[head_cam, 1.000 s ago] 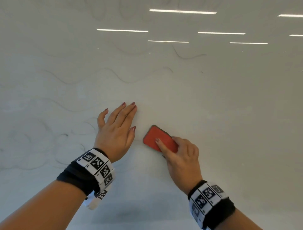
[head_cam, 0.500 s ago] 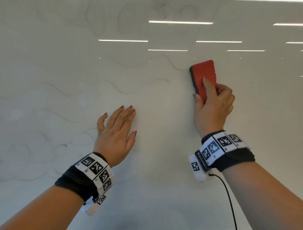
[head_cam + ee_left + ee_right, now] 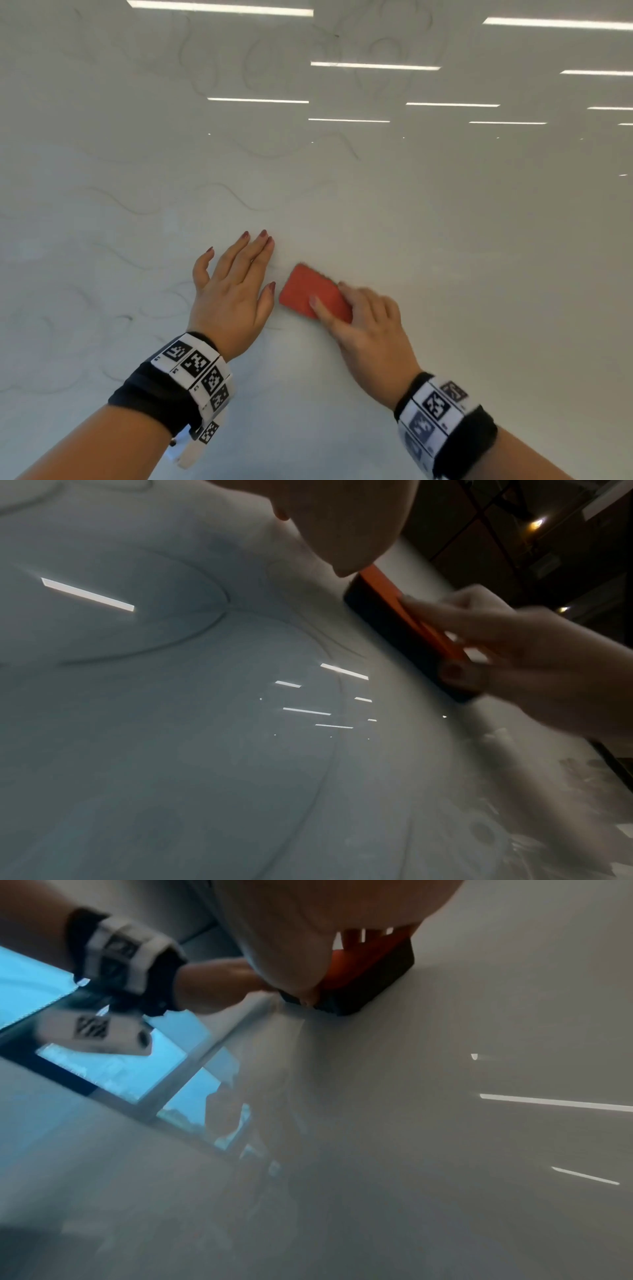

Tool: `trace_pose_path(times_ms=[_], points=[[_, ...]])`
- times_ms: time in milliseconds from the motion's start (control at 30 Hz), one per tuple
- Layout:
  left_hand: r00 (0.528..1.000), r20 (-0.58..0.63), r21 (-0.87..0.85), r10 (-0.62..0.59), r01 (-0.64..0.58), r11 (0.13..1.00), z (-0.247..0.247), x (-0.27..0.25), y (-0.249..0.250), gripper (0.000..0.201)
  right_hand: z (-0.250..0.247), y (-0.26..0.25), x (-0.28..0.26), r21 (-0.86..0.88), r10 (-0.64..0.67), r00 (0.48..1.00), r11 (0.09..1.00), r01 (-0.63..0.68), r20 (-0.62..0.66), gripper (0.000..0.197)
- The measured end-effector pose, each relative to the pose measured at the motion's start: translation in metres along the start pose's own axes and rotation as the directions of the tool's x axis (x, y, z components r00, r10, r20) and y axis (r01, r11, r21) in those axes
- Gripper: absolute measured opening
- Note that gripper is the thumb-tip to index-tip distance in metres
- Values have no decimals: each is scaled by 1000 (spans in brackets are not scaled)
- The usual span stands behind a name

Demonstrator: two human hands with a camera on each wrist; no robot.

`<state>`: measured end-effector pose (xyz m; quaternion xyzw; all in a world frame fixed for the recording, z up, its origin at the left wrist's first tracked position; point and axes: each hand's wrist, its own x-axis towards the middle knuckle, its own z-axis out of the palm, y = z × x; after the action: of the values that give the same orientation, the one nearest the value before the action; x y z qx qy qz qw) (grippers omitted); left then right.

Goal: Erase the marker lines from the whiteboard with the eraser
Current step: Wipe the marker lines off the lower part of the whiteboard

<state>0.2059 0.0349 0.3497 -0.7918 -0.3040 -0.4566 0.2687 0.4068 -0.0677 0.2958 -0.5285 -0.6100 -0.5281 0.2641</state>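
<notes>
The whiteboard [image 3: 445, 240] fills the head view, with faint wavy marker lines [image 3: 226, 195] across its left and upper parts. A red eraser [image 3: 308, 291] with a black felt underside [image 3: 394, 626] lies flat against the board near the middle. My right hand [image 3: 359, 318] grips the eraser from its lower right, thumb along its near side. My left hand [image 3: 236, 284] rests flat on the board just left of the eraser, fingers straight and together. In the right wrist view the eraser [image 3: 369, 985] shows under my palm.
Ceiling lights reflect as bright strips [image 3: 373, 65] on the upper board. The board's right half carries no visible lines. More faint loops [image 3: 260, 65] sit near the top. A window [image 3: 113, 1069] shows beyond the board's edge in the right wrist view.
My right hand swept the eraser up to the upper right of the board, then back down to beside my left hand. The left hand stayed flat in place.
</notes>
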Motion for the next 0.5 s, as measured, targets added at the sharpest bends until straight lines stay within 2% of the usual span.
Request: trace_pose_path(times_ms=[100, 200, 367, 500], points=[[1000, -7, -7, -11, 11, 1000, 2, 0, 1, 56, 2, 9, -19, -12, -59, 998, 998, 60, 13, 65], [1000, -9, -11, -13, 13, 1000, 2, 0, 1, 56, -4, 20, 4, -25, 69, 996, 997, -70, -49, 66], [1000, 8, 2, 5, -5, 1000, 2, -1, -2, 56, -22, 39, 65, 3, 285, 949, 958, -287, -133, 55], [999, 22, 27, 33, -34, 999, 0, -3, -7, 56, -33, 49, 107, -4, 374, 917, 926, -379, -135, 54]])
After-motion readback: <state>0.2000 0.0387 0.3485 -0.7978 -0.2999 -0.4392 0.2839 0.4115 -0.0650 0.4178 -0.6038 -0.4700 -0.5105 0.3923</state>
